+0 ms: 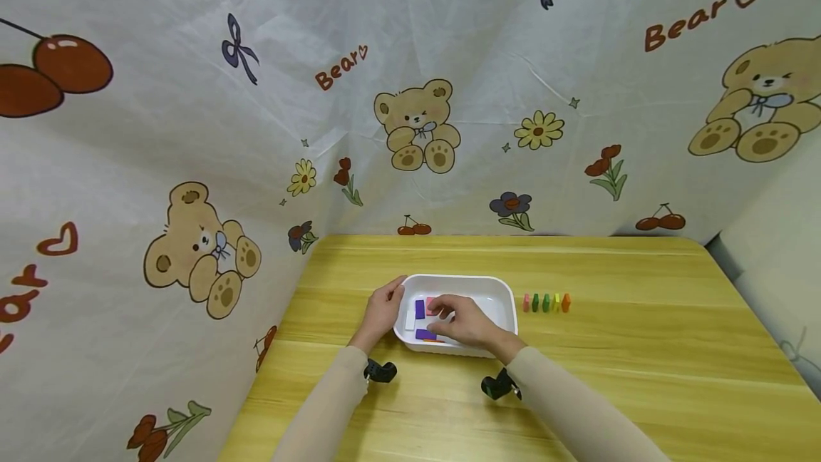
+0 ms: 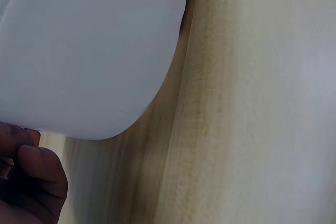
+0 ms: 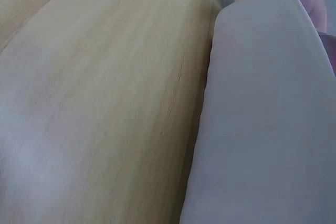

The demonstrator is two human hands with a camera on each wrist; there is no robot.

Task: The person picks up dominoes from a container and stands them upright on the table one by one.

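A pink block (image 1: 430,299) in the white tray (image 1: 494,309), by the fingers of the right hand (image 1: 463,321).
It sits left of the knuckles, long axis partly hidden; those fingers stand parted, seemingly empty. The left hand (image 1: 383,307), farther left, grips the tray's left end.

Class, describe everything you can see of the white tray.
The white tray looks like smooth plastic: a shallow, open-topped rectangle with rounded corners and a thin rim. It sits on the wood-grain table, longer sides running left to right. Purple, pink and white blocks lie inside. The left hand grips its left end; the right hand reaches inside.
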